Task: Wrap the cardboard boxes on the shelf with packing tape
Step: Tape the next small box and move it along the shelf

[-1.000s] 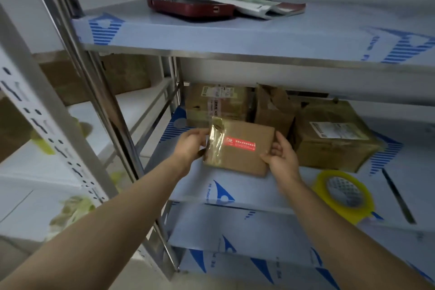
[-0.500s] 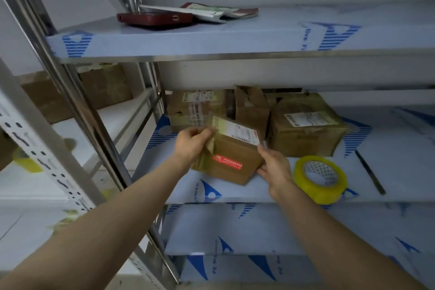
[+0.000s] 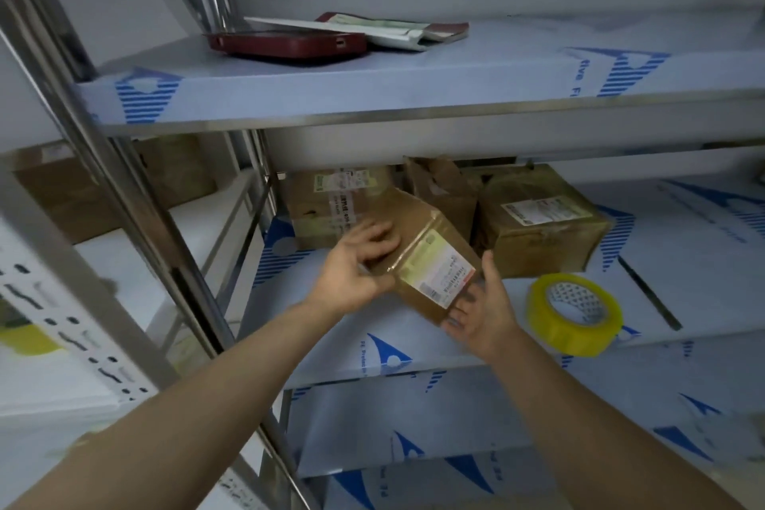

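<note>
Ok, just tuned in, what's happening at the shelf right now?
A person is holding a small cardboard box tilted above the middle shelf. The left hand grips its left side, while the right hand supports its lower right corner with fairly straight fingers. The yellow tape roll lies on the shelf to the right, with neither hand on it. The other boxes sit at the back of the shelf.

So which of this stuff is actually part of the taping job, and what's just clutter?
Job:
- held box, gripped by left hand, resting on right hand
- tape roll
- left rear box, open box, right rear box

Lying about:
- red case
- booklets
</note>
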`<state>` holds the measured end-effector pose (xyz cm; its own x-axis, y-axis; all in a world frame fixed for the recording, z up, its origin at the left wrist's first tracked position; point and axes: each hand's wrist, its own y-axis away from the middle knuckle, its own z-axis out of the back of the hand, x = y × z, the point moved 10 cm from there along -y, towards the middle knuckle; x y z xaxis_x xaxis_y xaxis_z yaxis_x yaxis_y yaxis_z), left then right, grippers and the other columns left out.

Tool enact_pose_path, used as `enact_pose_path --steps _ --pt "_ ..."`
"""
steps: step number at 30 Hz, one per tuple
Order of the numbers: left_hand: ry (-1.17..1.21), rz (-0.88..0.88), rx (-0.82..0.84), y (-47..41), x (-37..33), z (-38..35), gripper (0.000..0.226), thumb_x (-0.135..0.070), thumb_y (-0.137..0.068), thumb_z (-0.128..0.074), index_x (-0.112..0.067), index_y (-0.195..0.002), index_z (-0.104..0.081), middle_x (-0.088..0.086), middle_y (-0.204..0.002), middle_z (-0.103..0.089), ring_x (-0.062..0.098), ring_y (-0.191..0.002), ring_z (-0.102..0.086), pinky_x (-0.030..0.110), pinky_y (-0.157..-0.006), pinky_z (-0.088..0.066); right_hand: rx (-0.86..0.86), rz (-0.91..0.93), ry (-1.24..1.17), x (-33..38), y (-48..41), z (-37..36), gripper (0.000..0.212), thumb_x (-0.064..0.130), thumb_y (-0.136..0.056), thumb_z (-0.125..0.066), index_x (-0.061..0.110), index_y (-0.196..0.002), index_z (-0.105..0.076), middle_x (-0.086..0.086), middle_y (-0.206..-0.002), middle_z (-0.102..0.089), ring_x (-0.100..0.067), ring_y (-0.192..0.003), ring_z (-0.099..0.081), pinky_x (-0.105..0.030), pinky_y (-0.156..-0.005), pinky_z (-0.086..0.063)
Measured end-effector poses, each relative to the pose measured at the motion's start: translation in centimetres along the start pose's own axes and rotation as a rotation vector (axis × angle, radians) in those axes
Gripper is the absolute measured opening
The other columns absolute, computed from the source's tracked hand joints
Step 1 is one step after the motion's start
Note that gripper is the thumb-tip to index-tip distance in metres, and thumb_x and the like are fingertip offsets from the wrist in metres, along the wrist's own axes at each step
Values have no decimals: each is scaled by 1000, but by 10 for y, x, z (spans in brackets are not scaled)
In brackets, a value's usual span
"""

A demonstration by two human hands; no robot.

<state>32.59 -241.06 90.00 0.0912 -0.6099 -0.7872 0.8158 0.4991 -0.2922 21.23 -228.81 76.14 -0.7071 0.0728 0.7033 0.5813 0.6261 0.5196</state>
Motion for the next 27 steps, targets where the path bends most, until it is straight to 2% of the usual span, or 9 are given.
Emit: enact_pose_path --steps 3,7,10,12,15,19,22,25,27 --pt "-101 -132 12 9 1 2 57 -52 -60 -66 -32 -113 -64 -11 -145 -35 15 -142 -18 38 -115 -9 41 -62 -79 -7 -3 -5 87 84 -70 -44 18 -126 -56 -11 -129 -55 -33 -124 -47 -65 -98 -35" --pt "198 -34 -59 17 9 15 32 -27 -67 -80 -28 -99 -74 -1 -149 -33 16 -141 -27 32 -115 -22 10 -25 -144 -5 -3 -17 64 65 -78 -57 16 -118 -59 -15 -121 -57 -35 -113 -52 -60 -77 -48" --pt "260 49 -129 19 20 29 54 -32 -58 -75 -31 -110 -60 -2 -141 -35 17 -131 -38 28 -107 -32 17 24 -152 -1 -3 -28 59 58 -79 -58 16 -121 -56 -15 -120 -58 -34 -113 -53 -61 -86 -45" --pt "338 157 -152 20 28 37 67 -29 -65 -74 -24 -127 -51 0 -138 -41 16 -125 -43 26 -102 -36 16 87 -130 6 -3 -33 49 51 -81 -61 19 -117 -57 -12 -119 -59 -31 -114 -53 -61 -95 -41" --pt "562 361 -212 23 46 44 54 -30 -90 -62 -17 -139 -46 0 -139 -48 10 -119 -45 24 -100 -33 15 203 -117 19 1 -42 28 36 -82 -65 22 -107 -60 -5 -116 -62 -25 -115 -55 -56 -101 -40" --pt "589 475 -222 26 63 46 62 -52 -84 -58 -19 -137 -49 1 -131 -57 16 -118 -53 34 -107 -38 84 342 -59 38 7 -56 54 18 -62 -79 17 -113 -60 -5 -119 -64 -26 -118 -56 -49 -102 -43" --pt "644 481 -248 26 69 47 47 -28 -85 -67 -15 -129 -55 2 -117 -65 15 -101 -64 32 -95 -49 123 418 39 48 14 -62 54 14 -59 -77 15 -110 -59 -4 -113 -66 -23 -113 -58 -39 -101 -44" --pt "734 475 -267 25 77 49 40 -2 -83 -65 -9 -122 -59 8 -115 -67 22 -104 -65 30 -91 -51 97 473 117 52 19 -59 43 4 -67 -73 12 -106 -58 -2 -105 -66 -18 -103 -60 -26 -87 -47" --pt "736 482 -295 26 82 51 46 10 -78 -62 -7 -120 -57 10 -113 -64 26 -105 -62 35 -93 -51 69 473 178 51 19 -54 35 1 -75 -70 11 -106 -59 -1 -102 -66 -18 -103 -59 -26 -87 -47"
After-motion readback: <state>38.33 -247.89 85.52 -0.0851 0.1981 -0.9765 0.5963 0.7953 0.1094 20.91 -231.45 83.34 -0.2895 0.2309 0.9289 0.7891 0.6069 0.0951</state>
